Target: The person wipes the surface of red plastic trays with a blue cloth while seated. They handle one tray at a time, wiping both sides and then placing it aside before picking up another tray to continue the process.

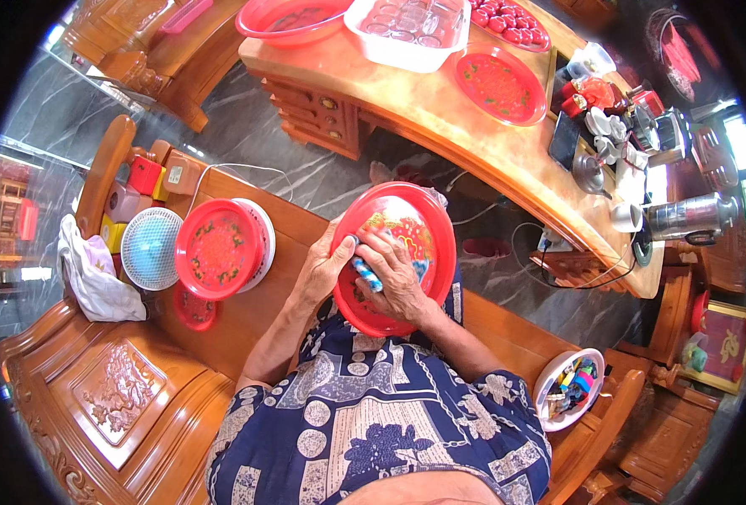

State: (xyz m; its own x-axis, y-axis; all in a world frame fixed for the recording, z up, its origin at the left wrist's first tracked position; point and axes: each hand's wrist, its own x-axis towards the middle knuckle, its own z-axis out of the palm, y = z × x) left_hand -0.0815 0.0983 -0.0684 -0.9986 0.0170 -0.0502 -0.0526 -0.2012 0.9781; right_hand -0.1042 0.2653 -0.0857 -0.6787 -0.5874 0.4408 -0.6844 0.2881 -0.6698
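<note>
A round red tray [444, 252] with a printed gold and green pattern rests tilted on the lap, over the dark blue patterned clothing [385, 404]. My left hand [320, 268] grips its left rim, thumb over the edge and fingers hidden beneath. Bunched under my right hand [393, 274] is a blue-and-white striped cloth [368, 276], pressed against the tray's inner face. On the wooden bench [284, 265] to the left, another red patterned tray [218, 249] lies on a white perforated basket [264, 246]. Part of a smaller red tray [196, 309] shows below it.
Ahead, a wooden table [404, 95] bears a white tub [411, 60] of glasses, a red basin [265, 35], a red tray [502, 85] and a tea set [606, 126]. A blue mesh-covered round object [152, 248] and white cloth [101, 284] lie left; a filled basket [540, 391] stands right.
</note>
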